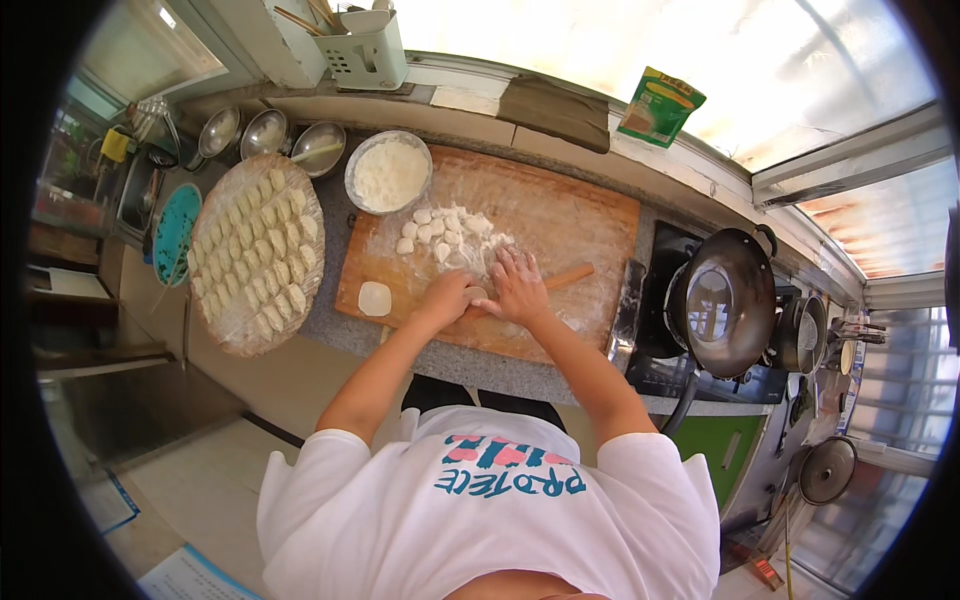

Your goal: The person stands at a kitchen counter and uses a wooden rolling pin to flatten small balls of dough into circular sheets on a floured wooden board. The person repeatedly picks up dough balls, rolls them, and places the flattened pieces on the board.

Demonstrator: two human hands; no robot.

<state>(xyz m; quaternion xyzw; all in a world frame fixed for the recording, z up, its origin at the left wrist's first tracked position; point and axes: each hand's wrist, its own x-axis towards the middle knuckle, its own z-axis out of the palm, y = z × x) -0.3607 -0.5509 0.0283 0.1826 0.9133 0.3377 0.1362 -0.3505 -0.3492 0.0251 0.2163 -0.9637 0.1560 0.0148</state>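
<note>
My left hand [447,298] is closed on the edge of a small round dough wrapper [476,294] on the floured wooden board [555,215]. Beside it my right hand [518,287] lies flat with fingers spread, its palm over a wooden rolling pin [572,276]. The pin slants across the board, its middle hidden under that hand. Just beyond both hands sits a group of small dough pieces [440,230] in loose flour. One rolled-out dough wrapper [375,298] rests at the board's left end.
Left of the board, a round tray [207,322] carries rows of dumplings. A flour bowl [350,185] overlaps the board's far left corner. Metal bowls [265,132] and a teal basin [177,235] stand farther left. On the right a wok [722,300] sits on the stove.
</note>
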